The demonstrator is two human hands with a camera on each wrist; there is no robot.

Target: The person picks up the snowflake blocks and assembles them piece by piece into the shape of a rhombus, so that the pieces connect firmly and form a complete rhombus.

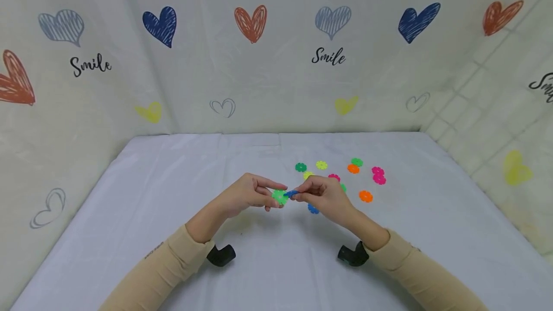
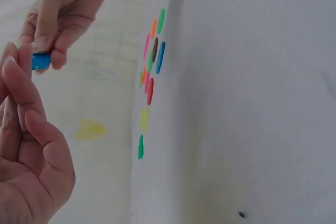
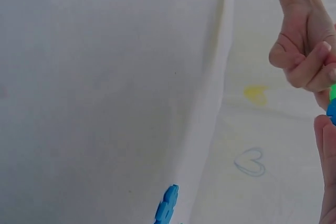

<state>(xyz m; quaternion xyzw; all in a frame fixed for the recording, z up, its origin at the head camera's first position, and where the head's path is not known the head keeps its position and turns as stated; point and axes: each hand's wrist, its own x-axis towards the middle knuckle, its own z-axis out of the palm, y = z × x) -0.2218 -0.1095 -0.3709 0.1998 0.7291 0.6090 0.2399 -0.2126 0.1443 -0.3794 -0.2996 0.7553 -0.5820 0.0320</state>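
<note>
Over the table, my left hand pinches a light green flower-shaped interlocking disc between thumb and fingertips. Facing it, my right hand grips a blue flower-shaped disc, held edge-on at the green one's right rim. In the left wrist view the blue disc shows between the two hands' fingertips, while the green one is mostly hidden behind fingers. Both discs sit at the edge of the right wrist view, the blue disc just below the green disc.
Another blue disc lies below my right hand. Several loose discs lie behind and to the right, among them an orange disc, a pink disc, a yellow disc and a dark green disc. A white cloth covers the table.
</note>
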